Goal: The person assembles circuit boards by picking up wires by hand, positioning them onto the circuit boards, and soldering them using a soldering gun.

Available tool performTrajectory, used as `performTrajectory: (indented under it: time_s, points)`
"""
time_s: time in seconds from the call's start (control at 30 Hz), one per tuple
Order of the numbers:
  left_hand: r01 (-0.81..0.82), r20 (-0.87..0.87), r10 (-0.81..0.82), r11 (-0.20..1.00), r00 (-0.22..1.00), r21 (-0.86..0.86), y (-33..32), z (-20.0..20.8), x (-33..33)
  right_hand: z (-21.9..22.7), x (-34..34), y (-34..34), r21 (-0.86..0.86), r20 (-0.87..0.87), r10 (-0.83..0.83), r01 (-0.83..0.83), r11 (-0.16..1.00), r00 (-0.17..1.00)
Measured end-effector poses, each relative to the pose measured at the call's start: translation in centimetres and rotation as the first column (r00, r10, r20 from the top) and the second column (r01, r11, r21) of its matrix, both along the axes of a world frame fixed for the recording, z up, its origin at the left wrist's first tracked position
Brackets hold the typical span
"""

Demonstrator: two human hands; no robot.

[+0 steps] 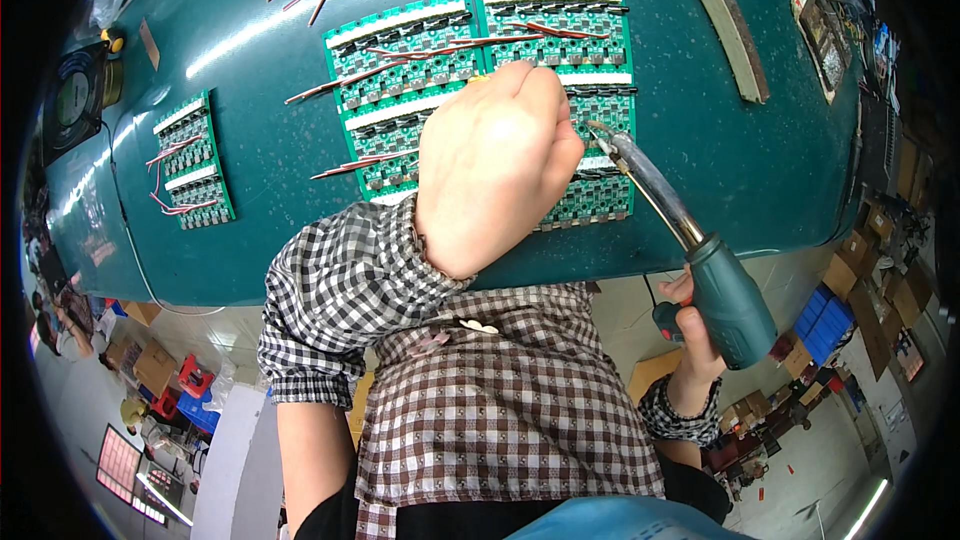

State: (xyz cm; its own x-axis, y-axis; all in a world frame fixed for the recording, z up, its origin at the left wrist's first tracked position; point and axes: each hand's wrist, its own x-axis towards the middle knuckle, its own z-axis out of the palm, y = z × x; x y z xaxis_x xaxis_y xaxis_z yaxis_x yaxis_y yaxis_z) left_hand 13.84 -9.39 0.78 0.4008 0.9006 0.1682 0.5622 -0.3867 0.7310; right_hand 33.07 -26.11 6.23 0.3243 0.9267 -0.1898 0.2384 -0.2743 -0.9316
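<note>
Closely, left hand (495,165) fisted over green circuit panel (480,90), right hand (690,325) fingers gripping soldering iron (690,240), tip at panel.

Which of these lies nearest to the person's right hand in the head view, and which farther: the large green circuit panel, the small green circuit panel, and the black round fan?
From the right hand:
1. Large green circuit panel, table centre, just beyond the soldering iron.
2. Small green circuit panel, on the left.
3. Black round fan, at the far left edge.

Green-handled soldering iron (700,260) slants tip-down onto green circuit-board panel (480,70), red-wired.
</note>
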Motion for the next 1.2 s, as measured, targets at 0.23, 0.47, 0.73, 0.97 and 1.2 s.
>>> performTrajectory:
  time_s: [0.23,0.47,0.73,0.97,1.2]
  points:
    - [-0.003,-0.020,0.003,1.000,1.000,-0.005,-0.1,-0.1,-0.2,0.5,-0.8,0.3,-0.113,-0.158,-0.136,0.119,0.987,0.978]
    - [0.003,-0.013,-0.003,1.000,1.000,0.004,-0.2,-0.2,0.0,0.1,-0.8,0.2,-0.018,-0.033,-0.060,0.059,0.998,0.998]
    - [-0.011,-0.029,0.012,0.999,1.000,0.048,-0.4,-0.3,0.0,-0.4,-0.7,-0.3,-0.019,-0.073,-0.061,0.060,0.998,0.995]
    - [-0.002,-0.009,0.003,0.999,1.000,0.046,-0.3,-0.5,0.0,-0.4,-0.6,-0.5,-0.022,-0.067,-0.068,0.067,0.998,0.995]
    - [-0.008,-0.011,0.008,0.999,1.000,0.038,-0.4,-0.5,0.1,-0.7,0.0,-0.9,-0.050,-0.121,-0.078,0.072,0.996,0.990]
